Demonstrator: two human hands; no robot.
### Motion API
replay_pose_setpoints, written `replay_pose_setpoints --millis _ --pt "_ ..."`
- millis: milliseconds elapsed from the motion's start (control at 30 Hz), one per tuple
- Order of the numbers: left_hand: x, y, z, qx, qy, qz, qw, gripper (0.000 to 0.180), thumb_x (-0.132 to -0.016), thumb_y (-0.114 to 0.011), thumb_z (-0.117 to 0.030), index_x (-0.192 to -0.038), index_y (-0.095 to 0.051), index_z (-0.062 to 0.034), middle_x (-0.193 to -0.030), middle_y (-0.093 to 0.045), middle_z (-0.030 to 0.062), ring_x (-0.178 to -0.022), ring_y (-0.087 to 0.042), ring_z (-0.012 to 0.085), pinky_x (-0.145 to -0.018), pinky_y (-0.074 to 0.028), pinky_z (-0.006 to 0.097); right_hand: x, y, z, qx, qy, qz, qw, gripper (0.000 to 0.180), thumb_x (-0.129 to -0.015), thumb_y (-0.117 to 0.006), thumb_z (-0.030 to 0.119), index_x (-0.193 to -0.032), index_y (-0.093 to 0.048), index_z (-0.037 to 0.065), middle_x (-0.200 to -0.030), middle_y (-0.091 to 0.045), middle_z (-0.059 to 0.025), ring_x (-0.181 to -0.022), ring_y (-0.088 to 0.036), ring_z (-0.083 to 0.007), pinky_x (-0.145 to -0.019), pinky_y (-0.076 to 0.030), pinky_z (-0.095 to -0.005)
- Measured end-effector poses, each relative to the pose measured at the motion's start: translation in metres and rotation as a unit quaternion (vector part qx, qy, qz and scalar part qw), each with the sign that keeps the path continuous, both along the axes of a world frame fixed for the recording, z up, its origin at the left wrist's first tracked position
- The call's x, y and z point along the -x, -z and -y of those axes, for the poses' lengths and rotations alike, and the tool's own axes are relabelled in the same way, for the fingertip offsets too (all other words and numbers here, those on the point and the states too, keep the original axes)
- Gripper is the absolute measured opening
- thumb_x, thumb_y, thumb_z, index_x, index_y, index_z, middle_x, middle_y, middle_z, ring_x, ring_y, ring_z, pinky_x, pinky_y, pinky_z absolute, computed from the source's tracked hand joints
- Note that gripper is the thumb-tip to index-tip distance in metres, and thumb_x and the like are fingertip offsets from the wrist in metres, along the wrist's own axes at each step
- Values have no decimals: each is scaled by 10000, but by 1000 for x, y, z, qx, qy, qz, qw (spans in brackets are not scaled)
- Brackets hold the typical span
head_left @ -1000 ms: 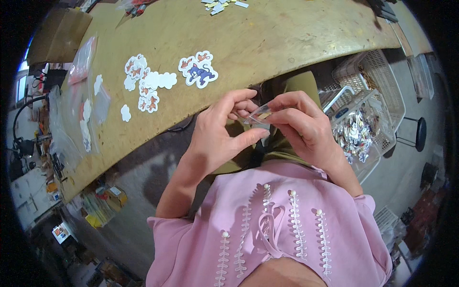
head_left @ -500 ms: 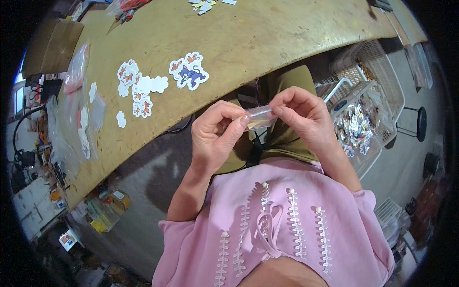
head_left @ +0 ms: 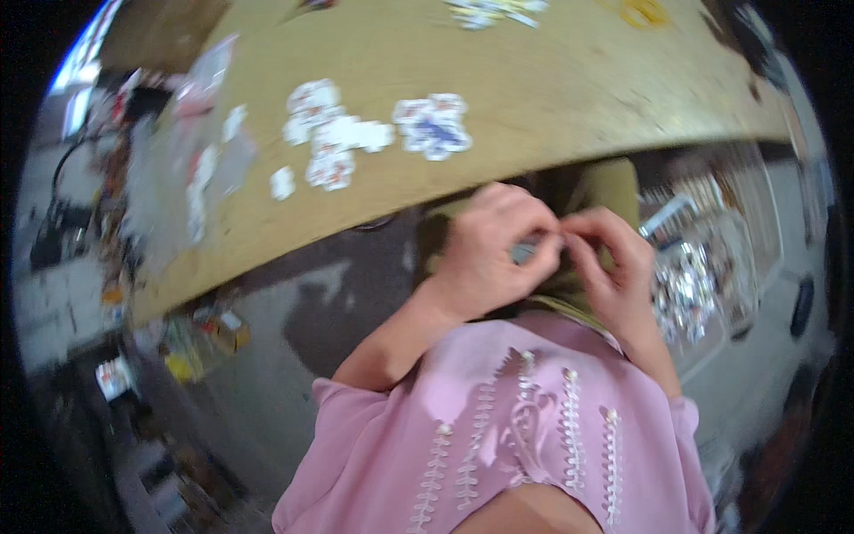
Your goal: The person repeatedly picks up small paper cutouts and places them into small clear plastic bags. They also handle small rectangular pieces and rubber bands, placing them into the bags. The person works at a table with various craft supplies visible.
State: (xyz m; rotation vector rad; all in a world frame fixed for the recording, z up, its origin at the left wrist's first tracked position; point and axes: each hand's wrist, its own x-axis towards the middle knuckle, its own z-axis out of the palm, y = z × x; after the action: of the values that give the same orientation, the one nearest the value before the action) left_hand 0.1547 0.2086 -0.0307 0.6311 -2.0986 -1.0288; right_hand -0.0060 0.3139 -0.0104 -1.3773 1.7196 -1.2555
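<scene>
Above my lap, in front of the table edge, my left hand (head_left: 503, 245) and my right hand (head_left: 609, 258) meet fingertip to fingertip. Both are closed in a pinch on a small clear plastic bag (head_left: 523, 254). Only a greyish bit of the bag shows inside the curl of my left fingers; the rest is covered, and the picture is smeared by motion. On the table beyond lie a sticker with a blue cat figure (head_left: 436, 127) and, left of it, a cluster of white-edged stickers (head_left: 329, 133). A single white sticker (head_left: 282, 183) lies nearer the edge.
Clear plastic bags (head_left: 200, 98) lie along the table's left side. Small yellow and white pieces (head_left: 494, 11) and yellow rubber bands (head_left: 644, 12) are at the far side. To my right stands a plastic basket (head_left: 756, 214), with a bin of small shiny packets (head_left: 687, 289) beside it.
The view has swung, shifting the table things rightward in the picture. My hands have come together, fingertips touching, and the bag that showed between them is now mostly hidden.
</scene>
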Motion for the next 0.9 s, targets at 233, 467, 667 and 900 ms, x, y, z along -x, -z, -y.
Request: replay_pose_setpoints --millis 233,467,667,900 --pt "-24 -10 -1 22 59 4 998 134 -781 -763 -24 -834 -646 -65 -813 -630 92 -797 -628 310 -733 -525 408 42 3 -31 -63 13 203 977 93 -1092 -562 37 -1117 -631 -20 -1013 -734 -101 -700 -678 -124 -637 -580 -273" --pt "-124 -34 77 -12 -299 126 946 77 -996 -731 -125 -965 -736 -54 -909 -735 27 -825 -665 124 -755 -548 313 172 55 -109 -163 155 -66 972 98 -1100 -588 69 -1151 -651 14 -920 -680 -62 -756 -638 -133 -662 -550 -305" --pt "-262 -4 209 141 -480 295 814 221 -967 -788 -248 -1002 -738 -35 -892 -739 27 -804 -659 116 -759 -531 284 245 115 -169 -429 111 -462 768 197 -1014 -625 131 -1143 -694 -2 -1013 -742 -273 -878 -733 -432 -713 -566 -526" --pt "-311 35 231 12 -475 166 864 273 -928 -798 -281 -1014 -771 -23 -869 -771 53 -795 -709 148 -758 -557 324 172 84 -92 -397 110 -320 854 275 -1060 -554 211 -1122 -713 -4 -1042 -728 -299 -975 -694 -514 -789 -549 -552"
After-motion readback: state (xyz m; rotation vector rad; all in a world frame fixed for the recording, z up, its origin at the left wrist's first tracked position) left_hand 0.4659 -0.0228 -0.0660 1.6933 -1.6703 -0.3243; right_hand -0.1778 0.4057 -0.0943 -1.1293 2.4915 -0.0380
